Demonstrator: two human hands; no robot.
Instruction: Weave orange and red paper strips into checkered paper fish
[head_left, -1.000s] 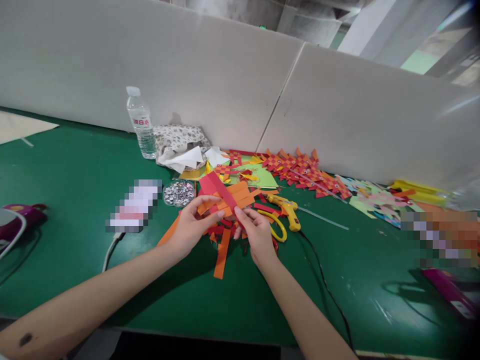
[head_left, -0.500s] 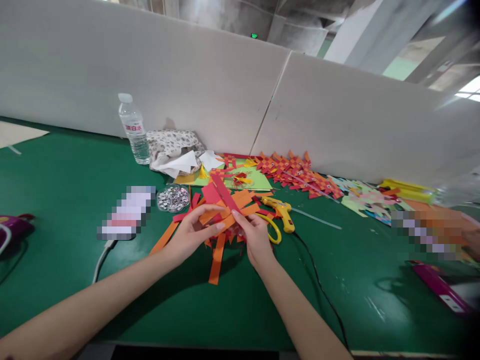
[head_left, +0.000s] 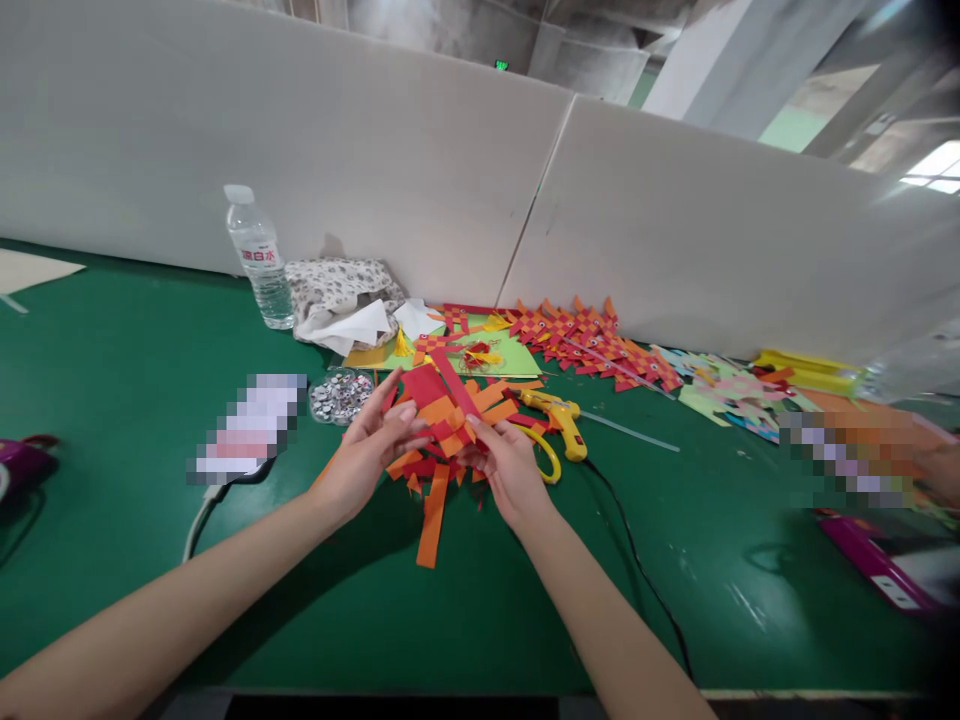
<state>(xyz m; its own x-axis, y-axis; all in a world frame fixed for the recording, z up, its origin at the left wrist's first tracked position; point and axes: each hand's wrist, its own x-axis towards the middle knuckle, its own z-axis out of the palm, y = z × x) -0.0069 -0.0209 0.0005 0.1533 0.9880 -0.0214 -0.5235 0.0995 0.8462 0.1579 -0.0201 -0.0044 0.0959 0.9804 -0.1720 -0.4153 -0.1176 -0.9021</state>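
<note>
Nearest the camera, a loose orange strip (head_left: 433, 518) lies on the green table (head_left: 465, 610), pointing toward the near edge. Just beyond it the woven paper piece (head_left: 444, 412) of red and orange strips is held slightly above the scrap pile, between both hands. The left hand (head_left: 365, 452) is closed on its left side, the thumb and fingertips pinched on the crossing strips. The right hand (head_left: 508, 470) is closed on its right side, the thumb pressed against a long red strip (head_left: 452, 380) that slants up and away.

The weave is judged best handled by keeping the crossing pinned flat with the left hand while the red strip is slid snug against its neighbours, so that no gap is left and no strip buckles.

To the right, yellow scissors (head_left: 544, 455) and a yellow glue gun (head_left: 559, 420) lie touching. To the left of the hands, a small clear dish (head_left: 341, 395) is filled with googly eyes. Farther off, a water bottle (head_left: 257, 258) stands upright, capped, its contents seen as clear. Against the far partition (head_left: 675, 230), finished woven fish (head_left: 592, 335) are heaped beside a patterned cloth (head_left: 334, 285).
</note>
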